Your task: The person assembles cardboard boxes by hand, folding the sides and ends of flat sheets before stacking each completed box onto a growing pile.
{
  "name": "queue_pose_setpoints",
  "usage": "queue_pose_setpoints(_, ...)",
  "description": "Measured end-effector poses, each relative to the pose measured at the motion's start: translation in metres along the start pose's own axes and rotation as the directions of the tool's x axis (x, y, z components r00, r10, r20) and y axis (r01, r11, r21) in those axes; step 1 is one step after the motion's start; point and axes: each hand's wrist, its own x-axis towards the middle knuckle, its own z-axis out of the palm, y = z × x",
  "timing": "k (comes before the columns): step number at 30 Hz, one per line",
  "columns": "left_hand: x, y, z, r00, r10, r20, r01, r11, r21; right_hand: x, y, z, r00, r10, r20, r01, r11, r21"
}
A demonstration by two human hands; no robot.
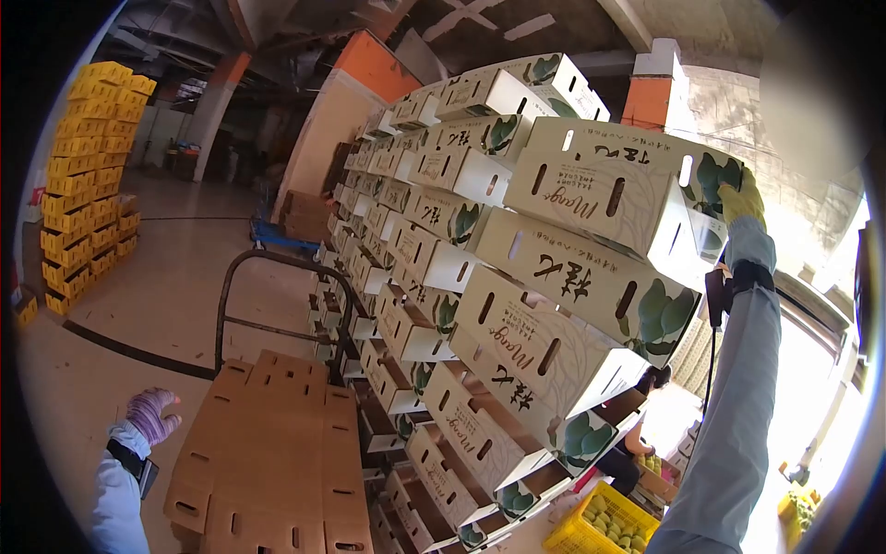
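My right hand (743,201), in a yellow glove, reaches up at the right with its fingers at the edge of the topmost mango carton (591,189). This white carton has green mango prints, dark lettering and slot holes, and it sits at the top of a tall stack. The fingertips are partly hidden by the carton's edge. My left hand (153,415), in a purple striped glove, hangs at the lower left with loosely bent fingers and nothing in it. Beside it are flat brown cardboard sheets (268,452) on a trolley with a dark metal handle (221,314).
More stacked cartons (443,240) form a wall through the middle. Yellow crates (88,175) stand piled at the far left. A blue trolley (277,238) is behind. At the lower right, a person (637,434) is beside a yellow crate of mangoes (577,528).
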Motion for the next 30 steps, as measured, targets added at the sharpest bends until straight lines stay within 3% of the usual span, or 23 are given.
queue_pose_setpoints(8, -0.016, -0.01, 0.03, 0.998, 0.054, 0.017, -0.053, 0.996, -0.075, -0.006, 0.012, -0.002, 0.997, -0.075, 0.023, 0.075, 0.997, 0.009)
queue_pose_setpoints(10, -0.025, -0.015, 0.047, 0.996, 0.09, -0.01, -0.091, 0.98, -0.177, -0.019, 0.018, -0.009, 0.992, -0.103, 0.072, 0.095, 0.991, 0.099)
queue_pose_setpoints(11, -0.032, -0.009, 0.049, 0.998, 0.06, 0.015, -0.055, 0.977, -0.205, -0.02, 0.03, -0.002, 0.994, -0.093, 0.049, 0.078, 0.967, 0.244)
queue_pose_setpoints(13, -0.045, -0.015, 0.066, 0.998, 0.024, 0.054, -0.011, 0.972, -0.236, -0.034, 0.042, -0.004, 0.998, -0.062, 0.009, 0.05, 0.869, 0.492)
queue_pose_setpoints(14, -0.051, -0.028, 0.083, 0.997, 0.019, 0.068, -0.002, 0.97, -0.241, -0.044, 0.049, -0.009, 0.998, -0.053, -0.025, 0.058, 0.862, 0.504)
queue_pose_setpoints(16, -0.069, -0.045, 0.105, 0.996, 0.009, 0.091, 0.018, 0.954, -0.298, -0.078, 0.052, -0.016, 0.988, 0.068, -0.136, 0.059, 0.651, 0.757)
queue_pose_setpoints(18, -0.087, -0.06, 0.122, 0.98, -0.071, 0.185, 0.122, 0.951, -0.283, -0.122, 0.058, -0.029, 0.965, 0.227, -0.13, 0.012, 0.459, 0.888)
queue_pose_setpoints(20, -0.105, -0.083, 0.141, 0.97, -0.126, 0.208, 0.178, 0.95, -0.256, -0.19, 0.053, -0.05, 0.966, 0.214, -0.147, 0.039, 0.44, 0.897)
queue_pose_setpoints(22, -0.123, -0.083, 0.135, 0.959, -0.064, 0.277, 0.103, 0.987, -0.126, -0.275, 0.039, -0.06, 0.963, 0.267, -0.03, -0.11, 0.493, 0.863)
queue_pose_setpoints(23, -0.131, -0.094, 0.14, 0.941, -0.107, 0.32, 0.142, 0.986, -0.089, -0.317, 0.042, -0.061, 0.996, -0.002, -0.092, 0.072, 0.634, 0.77)
queue_pose_setpoints(24, -0.139, -0.102, 0.148, 0.94, -0.107, 0.323, 0.141, 0.986, -0.084, -0.342, 0.044, -0.058, 0.953, -0.284, -0.109, 0.284, 0.699, 0.657)
queue_pose_setpoints(26, -0.151, -0.117, 0.148, 0.886, -0.18, 0.428, 0.207, 0.978, -0.017, -0.346, 0.032, -0.056, 0.961, -0.275, -0.024, 0.256, 0.854, 0.453)
queue_pose_setpoints(28, -0.157, -0.113, 0.122, 0.853, -0.235, 0.466, 0.264, 0.965, 0.005, -0.294, 0.029, -0.04, 0.997, 0.037, -0.074, 0.012, 0.82, 0.572)
queue_pose_setpoints(29, -0.161, -0.122, 0.122, 0.864, -0.241, 0.441, 0.271, 0.963, -0.004, -0.262, 0.021, -0.046, 0.992, 0.014, -0.129, 0.063, 0.816, 0.574)
queue_pose_setpoints(30, -0.165, -0.124, 0.124, 0.875, -0.247, 0.417, 0.28, 0.96, -0.019, -0.222, 0.034, -0.033, 0.954, -0.097, -0.282, 0.215, 0.881, 0.422)
